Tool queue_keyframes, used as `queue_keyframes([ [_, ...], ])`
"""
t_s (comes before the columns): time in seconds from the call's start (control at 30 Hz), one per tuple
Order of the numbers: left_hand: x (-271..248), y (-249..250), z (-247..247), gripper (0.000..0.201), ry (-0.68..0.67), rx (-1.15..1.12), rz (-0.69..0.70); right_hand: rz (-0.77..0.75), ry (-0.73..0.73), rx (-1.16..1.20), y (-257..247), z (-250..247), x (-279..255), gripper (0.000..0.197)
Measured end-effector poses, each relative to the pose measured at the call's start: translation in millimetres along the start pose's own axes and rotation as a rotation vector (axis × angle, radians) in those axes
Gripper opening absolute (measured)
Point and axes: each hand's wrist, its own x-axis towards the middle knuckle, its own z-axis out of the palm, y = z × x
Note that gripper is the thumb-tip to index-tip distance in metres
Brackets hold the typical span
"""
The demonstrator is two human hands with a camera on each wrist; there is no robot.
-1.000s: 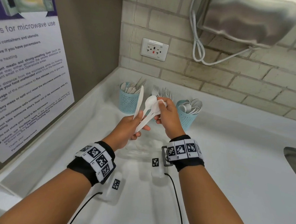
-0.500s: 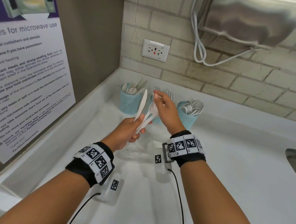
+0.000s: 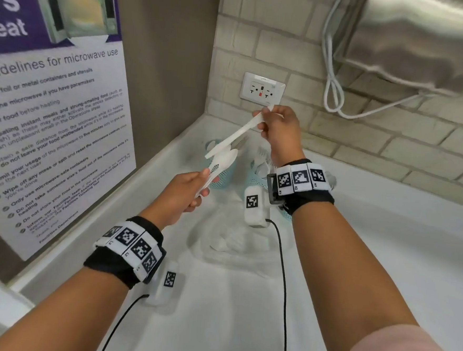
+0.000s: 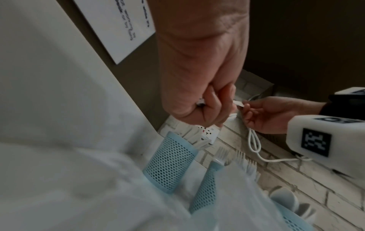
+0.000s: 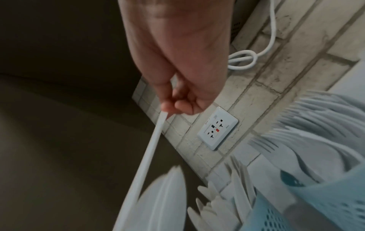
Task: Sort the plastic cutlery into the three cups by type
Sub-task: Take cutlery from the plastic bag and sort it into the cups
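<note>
My right hand point(image 3: 264, 120) pinches a white plastic knife point(image 3: 236, 134) by its upper end, and it slants down to the left above the cups. Just below it, my left hand point(image 3: 205, 184) grips the handles of white spoons point(image 3: 223, 159). Three blue mesh cups stand by the back wall. In the head view the left cup point(image 3: 220, 180) and the middle cup point(image 3: 255, 177) are partly hidden by my hands, and the right cup point(image 3: 285, 217) shows only below my right wrist. The left wrist view shows knives in the left cup point(image 4: 169, 162), forks in the middle cup point(image 4: 205, 187) and spoons in the right cup point(image 4: 292, 222).
The cups stand on a white counter point(image 3: 383, 254) in a corner. A microwave poster point(image 3: 49, 135) covers the left wall. On the brick back wall are an outlet point(image 3: 262, 89) and a looped white cable point(image 3: 332, 89). Clear plastic wrapping point(image 3: 233, 244) lies on the counter.
My right hand has pulled the knife out of the bundle in my left hand and lifted it up and back. The left hand keeps the spoons.
</note>
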Motion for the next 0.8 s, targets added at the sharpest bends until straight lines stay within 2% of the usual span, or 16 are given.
queue_keyframes([
  [0.1,2.5,-3.9,-5.6,0.037,0.075,-0.023,-0.026,-0.134,0.202,0.014,-0.6,-2.8,12.6,0.015],
  [0.23,3.4,-7.6,-4.4,0.029,0.154,-0.059,-0.05,-0.303,0.272,-0.252,16.7,0.5,19.3,0.016],
  [0.33,4.1,-8.8,-3.1,0.026,0.172,-0.083,-0.068,-0.391,0.198,-0.476,35.9,5.5,20.9,0.026],
  [0.4,4.5,-9.6,-3.5,0.026,0.175,-0.088,-0.083,-0.398,0.119,-0.617,47.3,9.0,21.5,0.035],
  [0.47,4.4,-9.8,-3.7,0.028,0.175,-0.098,-0.093,-0.379,0.024,-0.758,56.4,13.5,21.8,0.042],
  [0.67,3.4,-12.2,-3.6,0.034,0.151,-0.115,-0.078,-0.252,-0.329,-1.421,70.3,22.4,14.2,0.042],
  [0.73,2.5,-13.7,-3.6,0.031,0.134,-0.087,-0.039,-0.276,-0.292,-1.441,65.9,23.6,12.2,0.042],
  [0.8,2.1,-14.3,-2.8,0.027,0.125,-0.062,-0.01,-0.357,-0.16,-1.292,55.9,25.6,9.5,0.041],
])
